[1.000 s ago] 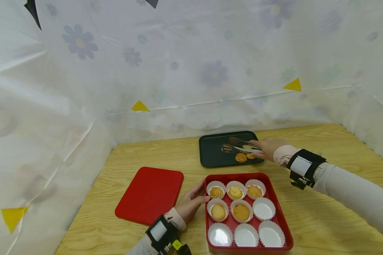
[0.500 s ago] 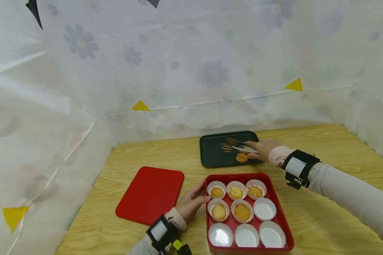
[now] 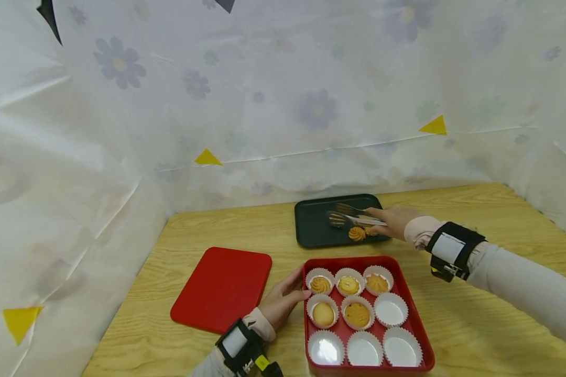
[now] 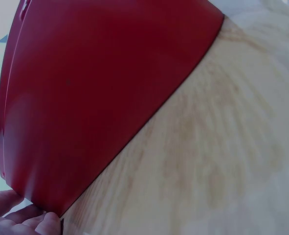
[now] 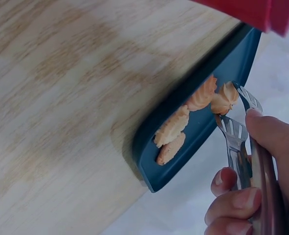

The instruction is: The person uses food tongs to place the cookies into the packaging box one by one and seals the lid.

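In the head view my left hand (image 3: 283,301) holds the left side of a red box (image 3: 370,369) with white paper cups in rows. The two upper rows contain several cookies (image 3: 357,314); other cups are bare inside. My right hand (image 3: 398,222) grips metal serving tongs (image 3: 365,221) with fork-like ends over a dark green tray (image 3: 318,222). Seen from the right wrist, the tong tips are apart on either side of a ridged cookie (image 5: 224,99); whether they squeeze it, I cannot tell. Several other cookies (image 5: 172,126) lie along the tray's near rim.
A flat red lid (image 3: 221,288) lies on the wooden table (image 3: 245,230) left of the box. Behind the table hangs a pale flowered sheet (image 3: 283,110) with yellow triangles. The tray stands near the table's back edge, just behind the box.
My right hand with the tongs has shifted slightly left over the tray, then back right. My left hand and the box have stayed in place.
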Motion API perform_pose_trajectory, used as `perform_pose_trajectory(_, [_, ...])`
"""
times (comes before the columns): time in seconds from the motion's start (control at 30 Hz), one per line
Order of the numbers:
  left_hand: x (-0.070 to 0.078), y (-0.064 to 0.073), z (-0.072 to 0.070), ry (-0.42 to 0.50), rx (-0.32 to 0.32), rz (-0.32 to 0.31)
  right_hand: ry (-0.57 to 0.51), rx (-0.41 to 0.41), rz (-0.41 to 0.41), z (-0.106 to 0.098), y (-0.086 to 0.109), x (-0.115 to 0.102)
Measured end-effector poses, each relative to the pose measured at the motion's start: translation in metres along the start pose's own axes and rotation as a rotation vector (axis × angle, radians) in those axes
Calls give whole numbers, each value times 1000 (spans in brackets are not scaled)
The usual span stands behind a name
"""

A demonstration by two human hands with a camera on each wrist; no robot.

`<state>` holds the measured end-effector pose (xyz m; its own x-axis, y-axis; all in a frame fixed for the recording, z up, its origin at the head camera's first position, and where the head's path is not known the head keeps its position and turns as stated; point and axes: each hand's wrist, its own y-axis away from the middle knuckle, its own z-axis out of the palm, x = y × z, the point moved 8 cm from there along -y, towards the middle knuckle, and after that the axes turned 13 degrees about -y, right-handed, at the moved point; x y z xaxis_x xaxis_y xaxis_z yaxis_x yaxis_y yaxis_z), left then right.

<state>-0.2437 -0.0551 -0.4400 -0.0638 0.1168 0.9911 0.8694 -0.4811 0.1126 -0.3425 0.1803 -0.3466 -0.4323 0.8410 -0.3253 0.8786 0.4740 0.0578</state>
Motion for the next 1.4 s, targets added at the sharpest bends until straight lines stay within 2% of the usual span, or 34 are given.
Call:
perform_pose_trajectory(0.2, [0,0,0,4,-1,2,44,64,-67,-10,18,-5])
perform_pose_trajectory(0.37, [0,1,0,12,-8,6,35,126,-109,-17,36,-8])
perform_pose_trajectory(0.5, [1,1,-2,7,-8,2,37,150,-117,-24,47,-11])
perform_pose_trajectory(0.63, [-1,1,-4,-3,0,-3,50,152,-101,-27,50,-10])
perform_pose_trajectory(0.8, [-3,1,-3,5,-11,-5,83,166,-122,-25,53,-10])
perform_pose_trajectory(0.97, [-3,0,-3,11,-10,-10,55,164,-125,-28,61,-12])
perform_pose_trajectory(1.17, [-1,0,-4,-2,-10,-13,30,154,-107,-39,80,-16])
perform_pose_trajectory(1.4, [-1,0,-4,4,-6,-13,81,171,-104,-45,110,-20])
